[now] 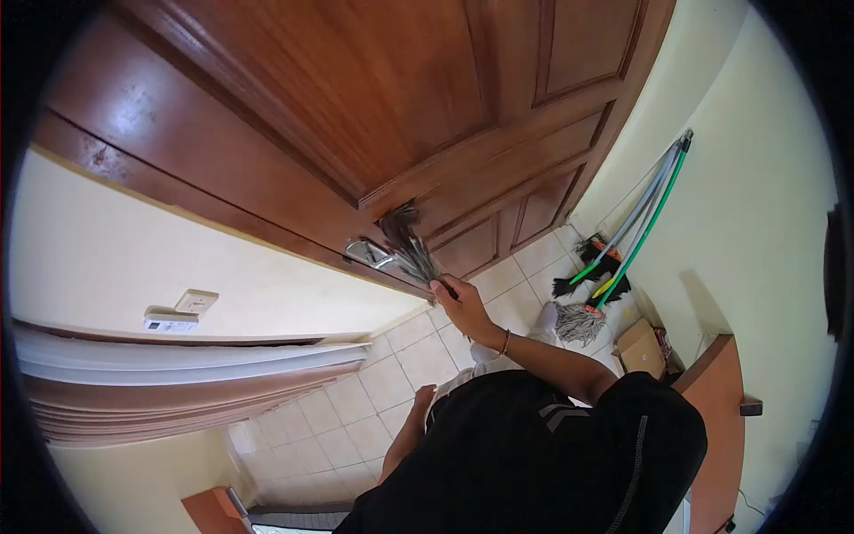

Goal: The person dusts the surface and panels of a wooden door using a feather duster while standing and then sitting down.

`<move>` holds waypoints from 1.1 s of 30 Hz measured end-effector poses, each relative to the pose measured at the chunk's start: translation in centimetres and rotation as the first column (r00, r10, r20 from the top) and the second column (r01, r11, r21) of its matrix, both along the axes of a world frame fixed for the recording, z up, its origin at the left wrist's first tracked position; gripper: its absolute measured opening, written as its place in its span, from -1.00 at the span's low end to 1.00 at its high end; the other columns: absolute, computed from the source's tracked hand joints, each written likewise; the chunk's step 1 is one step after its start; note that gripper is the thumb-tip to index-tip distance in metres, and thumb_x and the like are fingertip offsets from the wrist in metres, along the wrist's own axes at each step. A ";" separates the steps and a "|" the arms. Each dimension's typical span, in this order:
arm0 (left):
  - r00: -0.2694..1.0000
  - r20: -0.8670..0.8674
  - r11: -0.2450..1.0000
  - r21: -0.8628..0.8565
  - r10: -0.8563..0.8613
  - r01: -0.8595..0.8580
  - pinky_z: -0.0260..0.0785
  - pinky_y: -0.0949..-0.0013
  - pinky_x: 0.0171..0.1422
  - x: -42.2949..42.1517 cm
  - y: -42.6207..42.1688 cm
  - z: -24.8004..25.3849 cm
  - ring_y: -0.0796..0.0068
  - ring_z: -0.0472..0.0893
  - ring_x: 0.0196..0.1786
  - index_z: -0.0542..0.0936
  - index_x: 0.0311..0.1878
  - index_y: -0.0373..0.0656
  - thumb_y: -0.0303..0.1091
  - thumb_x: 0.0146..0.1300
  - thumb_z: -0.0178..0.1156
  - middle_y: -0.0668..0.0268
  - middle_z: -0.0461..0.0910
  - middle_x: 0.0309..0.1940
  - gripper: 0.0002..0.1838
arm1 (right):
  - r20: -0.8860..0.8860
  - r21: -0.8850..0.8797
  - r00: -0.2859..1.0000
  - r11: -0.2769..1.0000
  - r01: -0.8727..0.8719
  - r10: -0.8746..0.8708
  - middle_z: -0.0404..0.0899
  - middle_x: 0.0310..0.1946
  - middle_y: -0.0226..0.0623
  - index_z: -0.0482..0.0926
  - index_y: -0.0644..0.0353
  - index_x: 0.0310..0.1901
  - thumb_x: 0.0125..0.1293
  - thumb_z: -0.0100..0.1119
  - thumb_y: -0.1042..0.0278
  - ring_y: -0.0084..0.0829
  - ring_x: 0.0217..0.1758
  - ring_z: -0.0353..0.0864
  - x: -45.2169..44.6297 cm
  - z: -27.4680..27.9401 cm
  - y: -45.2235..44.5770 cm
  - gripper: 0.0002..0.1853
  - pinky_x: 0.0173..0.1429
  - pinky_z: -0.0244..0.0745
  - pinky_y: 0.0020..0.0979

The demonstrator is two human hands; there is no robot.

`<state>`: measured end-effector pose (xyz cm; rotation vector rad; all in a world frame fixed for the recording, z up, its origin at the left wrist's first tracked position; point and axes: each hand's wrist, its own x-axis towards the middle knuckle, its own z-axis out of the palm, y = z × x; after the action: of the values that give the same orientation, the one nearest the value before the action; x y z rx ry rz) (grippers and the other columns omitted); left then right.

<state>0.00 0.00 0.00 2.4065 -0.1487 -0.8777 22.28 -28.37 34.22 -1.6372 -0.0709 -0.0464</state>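
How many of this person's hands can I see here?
2. The right grip holds a feather duster by the metal door handle; the left grip is low beside the black shirt, and whether it holds anything is unclear. Neither is wholly hidden.

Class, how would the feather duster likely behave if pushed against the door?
The feather duster is probably floppy toward its tip, where the feathers splay and look curved. It is likely light for its size, being mostly thin feathers held in the right hand alone. The wispy ends would probably fold against the door rather than stay stiff.
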 end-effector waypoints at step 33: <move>0.998 0.005 0.998 -0.019 0.068 -0.068 0.52 0.21 0.36 -0.8 0.1 -2.2 0.23 0.65 0.29 0.72 0.16 0.00 -0.21 0.50 -0.01 0.17 0.73 0.14 -0.63 | -0.288 0.337 0.913 0.923 -0.187 0.290 0.33 -0.61 -0.61 0.58 0.20 -0.17 0.64 0.07 0.08 -0.76 -0.68 0.22 -2.6 2.6 2.1 -0.66 -0.62 0.12 -0.54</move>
<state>-0.76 0.14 -2.19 2.3820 -0.0765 -0.8352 19.72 -26.27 36.82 -1.2984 -0.0057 0.3948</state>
